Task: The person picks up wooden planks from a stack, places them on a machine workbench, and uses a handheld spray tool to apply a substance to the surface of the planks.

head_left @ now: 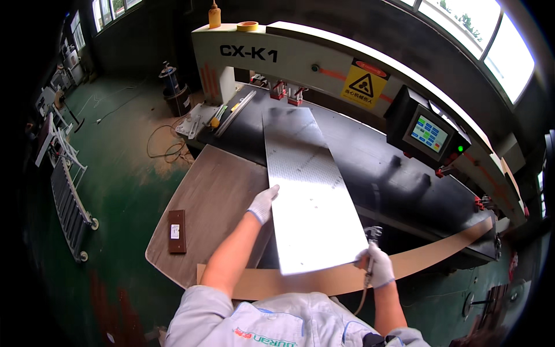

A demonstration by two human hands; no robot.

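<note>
A long, silvery metal sheet [309, 191] slants from the machine's dark bed toward my body. My left hand [263, 204], in a white glove, grips its left edge about midway along. At the near right corner, my gloved right hand [378, 266] is closed on the sheet. A metal air-gun-like tool [374, 232] shows just above that hand, and a thin hose hangs below it. Whether my right hand also holds this tool, I cannot tell. Under the sheet's near end runs a long tan strip [422, 250].
A brown wood-look board [211, 196] at left carries a small dark brown block [177, 231]. The machine's beam [324, 58] spans the back, with a control screen [429, 133] at right. Rods and tools [234, 113] lie on the bed. A wheeled rack [66, 196] stands on the green floor.
</note>
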